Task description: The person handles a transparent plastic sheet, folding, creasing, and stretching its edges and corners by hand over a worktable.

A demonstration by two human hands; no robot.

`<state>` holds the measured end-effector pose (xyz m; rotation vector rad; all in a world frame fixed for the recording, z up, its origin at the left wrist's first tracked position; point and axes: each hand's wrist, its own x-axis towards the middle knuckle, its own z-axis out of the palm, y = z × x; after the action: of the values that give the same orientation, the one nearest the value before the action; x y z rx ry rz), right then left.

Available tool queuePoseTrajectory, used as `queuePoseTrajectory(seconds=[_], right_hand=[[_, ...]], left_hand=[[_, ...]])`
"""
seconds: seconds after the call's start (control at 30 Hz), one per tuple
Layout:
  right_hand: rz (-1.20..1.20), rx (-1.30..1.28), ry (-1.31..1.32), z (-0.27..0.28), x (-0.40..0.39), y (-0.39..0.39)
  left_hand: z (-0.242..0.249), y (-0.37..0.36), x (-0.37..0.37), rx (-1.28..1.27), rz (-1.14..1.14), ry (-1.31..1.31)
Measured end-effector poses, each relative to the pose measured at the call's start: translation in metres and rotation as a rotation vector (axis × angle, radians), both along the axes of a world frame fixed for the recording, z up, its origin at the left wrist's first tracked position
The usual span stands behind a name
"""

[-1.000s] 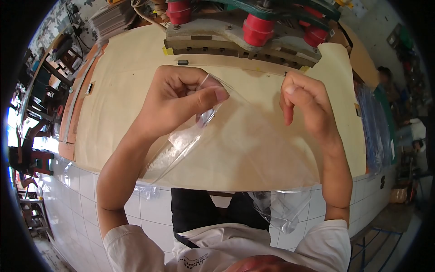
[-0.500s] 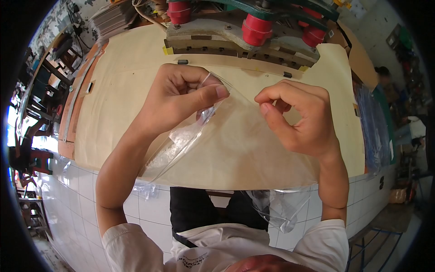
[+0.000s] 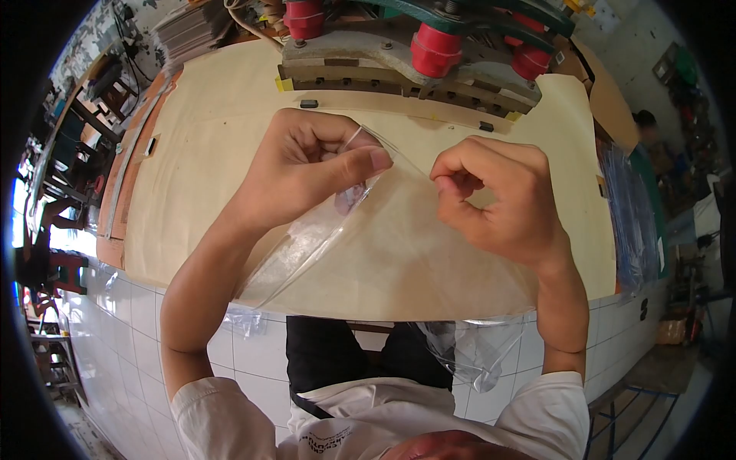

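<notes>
Paper-covered surface [image 3: 192, 153], machine [image 3: 353, 60] beyond: clear film [image 3: 314, 239] raised at our hands.
We grasp the film's upper part in the left hand [image 3: 307, 169]; the right hand [image 3: 510, 199] appears to pinch its edge, fingertips together. Holding the hands apart likely keeps that edge taut, while the film slopes toward the surface's near side.

White tiles [image 3: 142, 310] cover the floor below the worktop [image 3: 111, 251]. A red stool [image 3: 69, 272] stands at nine o'clock, near bright daylight; a patchy wall [image 3: 136, 37] rises at ten, a grey one [image 3: 636, 38] at two.
</notes>
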<state>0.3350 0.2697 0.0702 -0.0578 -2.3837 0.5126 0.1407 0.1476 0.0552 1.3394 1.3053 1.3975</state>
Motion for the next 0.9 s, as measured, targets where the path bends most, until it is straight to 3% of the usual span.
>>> queuePoseTrajectory(seconds=[0.43,0.7,0.83,0.9], right_hand=[[-0.078,-0.055,0.029,-0.003,0.006,0.007],[0.179,-0.779,-0.01,-0.005,0.018,0.018],[0.175,-0.763,-0.105,-0.002,0.02,0.019],[0.065,-0.753,-0.049,0.001,0.014,0.007]], left_hand=[[0.001,-0.004,-0.006,0.103,-0.013,-0.002],[0.001,-0.003,-0.008,0.099,-0.012,-0.008],[0.002,-0.003,-0.008,0.093,-0.012,-0.022],[0.001,-0.003,-0.009,0.088,-0.019,-0.029]])
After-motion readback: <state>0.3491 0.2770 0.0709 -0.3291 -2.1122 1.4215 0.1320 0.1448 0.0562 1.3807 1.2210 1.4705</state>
